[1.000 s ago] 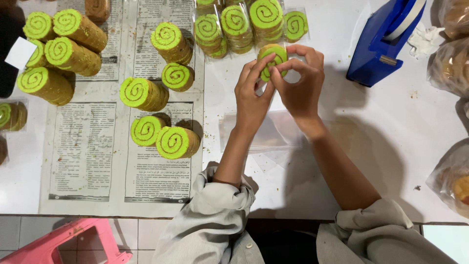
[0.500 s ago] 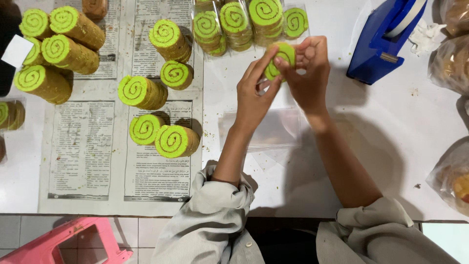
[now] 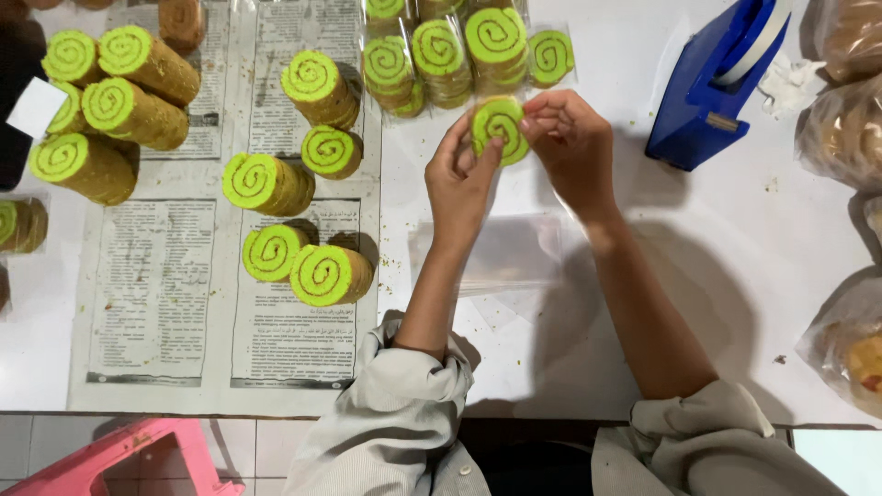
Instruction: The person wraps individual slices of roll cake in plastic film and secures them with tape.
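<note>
Hands, left (image 3: 459, 179) and right (image 3: 574, 138), both fingers pinched closed around one green swirl roll slice (image 3: 501, 129), forearms outstretched.

Blue tape dispenser (image 3: 712, 87), newspaper sheets (image 3: 156, 294)

Two hands, the left hand (image 3: 464, 174) and right hand (image 3: 574, 142), one green swirl slice (image 3: 501, 129) between them, five unwrapped green swirl rolls (image 3: 322, 87) mid-newspaper, one blue tape dispenser (image 3: 721, 83) and one pink stool (image 3: 119, 459) below the desk's near edge.
</note>
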